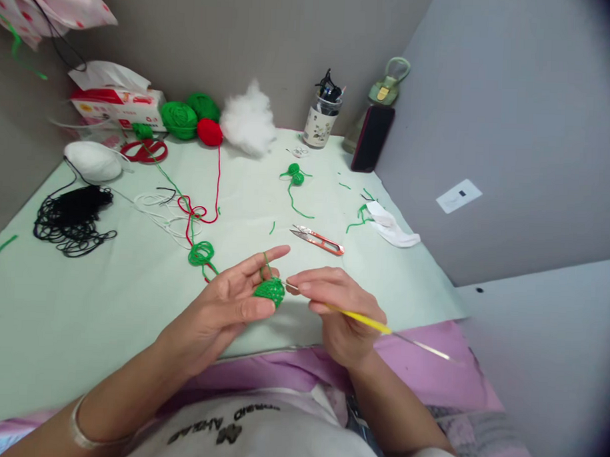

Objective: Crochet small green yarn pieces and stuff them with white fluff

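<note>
Between the thumb and fingers of my left hand (227, 296) is a small green crochet piece (269, 291). Green yarn loops round my raised left index finger. My right hand (345, 306) grips a crochet hook (364, 322) with a yellow handle and metal ends, and its tip meets the top edge of the green piece. A coil of green yarn (201, 253) lies just beyond my left wrist, with red yarn tangled near it. Orange-handled thread snips (318, 240) rest on the table beyond my hands.
At the back stand a tissue box (119, 107), green yarn balls (179, 120), a red ball (209, 132), white stuffing (249, 120), a pen jar (321, 122), and a phone (373, 138) against a bottle (384, 91). Black yarn (74, 217) lies left; two small green balls (295, 175) lie mid-table.
</note>
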Demonstrator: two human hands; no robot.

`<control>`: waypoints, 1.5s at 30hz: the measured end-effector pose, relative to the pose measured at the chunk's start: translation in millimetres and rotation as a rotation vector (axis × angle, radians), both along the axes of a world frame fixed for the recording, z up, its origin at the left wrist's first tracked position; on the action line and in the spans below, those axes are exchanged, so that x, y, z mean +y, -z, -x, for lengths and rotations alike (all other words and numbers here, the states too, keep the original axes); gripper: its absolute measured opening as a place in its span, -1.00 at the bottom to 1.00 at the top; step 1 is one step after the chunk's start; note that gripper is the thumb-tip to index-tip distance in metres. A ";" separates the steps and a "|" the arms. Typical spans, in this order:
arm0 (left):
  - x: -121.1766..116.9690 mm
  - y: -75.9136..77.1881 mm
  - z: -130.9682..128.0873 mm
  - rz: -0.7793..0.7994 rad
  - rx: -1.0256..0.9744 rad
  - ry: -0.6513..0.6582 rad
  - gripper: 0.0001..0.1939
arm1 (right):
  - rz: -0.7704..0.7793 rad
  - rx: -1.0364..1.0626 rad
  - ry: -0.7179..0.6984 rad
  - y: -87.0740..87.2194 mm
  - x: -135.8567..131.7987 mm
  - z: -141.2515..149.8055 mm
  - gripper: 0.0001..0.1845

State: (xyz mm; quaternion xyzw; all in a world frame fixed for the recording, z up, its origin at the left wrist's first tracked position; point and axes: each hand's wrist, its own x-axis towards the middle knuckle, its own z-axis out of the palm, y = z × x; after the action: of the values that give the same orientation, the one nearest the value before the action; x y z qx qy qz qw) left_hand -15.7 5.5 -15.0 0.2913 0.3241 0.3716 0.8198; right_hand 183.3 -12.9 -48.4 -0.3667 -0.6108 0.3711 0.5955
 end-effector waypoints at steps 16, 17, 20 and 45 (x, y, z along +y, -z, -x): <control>8.6 -0.9 6.7 -0.101 -0.067 0.123 -0.58 | 0.328 0.393 -0.138 -21.0 8.0 -1.4 -0.81; 8.7 0.0 7.6 -0.111 -0.056 0.118 -0.58 | 0.377 0.419 -0.135 -21.5 8.6 -0.4 -0.78; 8.5 2.5 9.6 -0.156 -0.006 0.089 -0.56 | 0.508 0.477 -0.143 -23.0 10.2 0.8 -0.72; -2.7 9.7 1.3 -0.370 0.190 0.005 -0.52 | -0.017 0.074 -0.023 -11.5 0.1 14.6 -0.80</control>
State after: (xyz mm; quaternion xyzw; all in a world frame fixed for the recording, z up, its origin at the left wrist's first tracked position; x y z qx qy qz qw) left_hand -17.0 2.9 -24.6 0.4715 0.3256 0.3934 0.7190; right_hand 168.7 -12.9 -36.9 -0.3407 -0.5957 0.3860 0.6165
